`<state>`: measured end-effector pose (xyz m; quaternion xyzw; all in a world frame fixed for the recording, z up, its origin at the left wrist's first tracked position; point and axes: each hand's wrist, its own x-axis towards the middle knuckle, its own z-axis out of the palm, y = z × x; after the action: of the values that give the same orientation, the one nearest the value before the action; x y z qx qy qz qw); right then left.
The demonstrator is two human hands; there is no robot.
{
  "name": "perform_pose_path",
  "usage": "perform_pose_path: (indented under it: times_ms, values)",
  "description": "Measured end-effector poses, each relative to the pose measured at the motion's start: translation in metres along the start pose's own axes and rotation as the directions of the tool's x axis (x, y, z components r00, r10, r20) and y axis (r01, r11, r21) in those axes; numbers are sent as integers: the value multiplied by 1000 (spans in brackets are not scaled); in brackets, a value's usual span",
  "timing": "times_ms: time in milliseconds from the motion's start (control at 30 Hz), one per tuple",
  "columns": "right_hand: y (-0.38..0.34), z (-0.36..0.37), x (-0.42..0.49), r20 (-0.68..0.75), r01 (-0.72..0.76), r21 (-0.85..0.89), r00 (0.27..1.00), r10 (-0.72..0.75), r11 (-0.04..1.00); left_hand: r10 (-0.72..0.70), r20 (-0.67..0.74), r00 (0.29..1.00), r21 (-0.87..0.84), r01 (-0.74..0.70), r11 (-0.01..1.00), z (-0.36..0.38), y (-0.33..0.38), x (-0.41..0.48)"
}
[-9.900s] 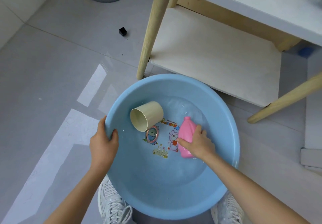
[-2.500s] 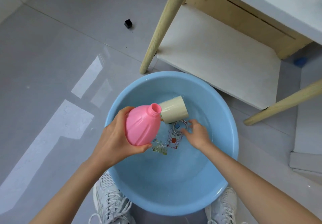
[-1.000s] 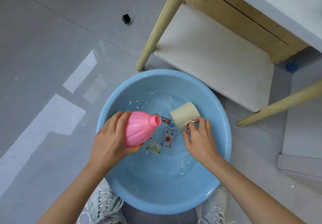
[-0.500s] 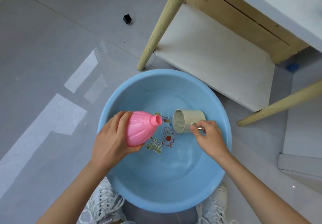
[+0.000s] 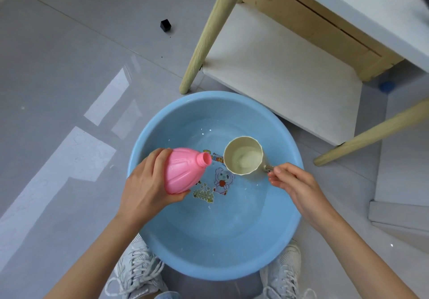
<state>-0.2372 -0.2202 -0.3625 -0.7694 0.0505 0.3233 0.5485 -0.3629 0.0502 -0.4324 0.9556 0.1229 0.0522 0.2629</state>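
Observation:
A round blue basin [image 5: 176, 247] stands on the floor with shallow water and cartoon stickers on its bottom. My left hand [image 5: 146, 187] grips a pink plastic bottle [image 5: 183, 171] over the basin's left side; it is tilted, with its uncapped neck pointing right and slightly up. My right hand [image 5: 294, 182] pinches the metal ring handle of a cream cup [image 5: 243, 158]. The cup is held nearly upright above the water, mouth up, with some water inside. The bottle neck lies just left of the cup's rim, a small gap between them.
A wooden table leg [image 5: 209, 31] stands just beyond the basin, with a white lower shelf [image 5: 290, 71] behind it. Another slanted leg [image 5: 376, 131] lies to the right. A small black cube [image 5: 165, 25] sits on the grey tiles. My two shoes [image 5: 137, 268] flank the basin's near edge.
My right hand has lifted the cup from lying on its side to nearly upright, with water in it. The bottle in my left hand has barely moved.

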Motion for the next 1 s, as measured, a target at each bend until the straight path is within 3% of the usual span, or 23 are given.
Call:
perform_pose_path:
  times_ms: [100, 200, 567, 1000]
  values:
    - [-8, 1, -10, 65, 52, 176, 996, -64, 983, -10, 0, 1000, 1, 10, 1000, 0, 1, 0]
    - [-21, 7, -20, 90, 93, 227, 989, -116, 969, -10, 5, 1000, -4, 10, 1000, -2, 2, 0]
    - [-45, 27, -24, 106, 229, -52, 969, -223, 972, 7, -5, 1000, -34, -7, 999, -5, 1, -2]
    - [-59, 33, -24, 139, 346, -195, 936, -323, 918, -34, 11, 999, -34, 34, 999, -8, 3, -2]
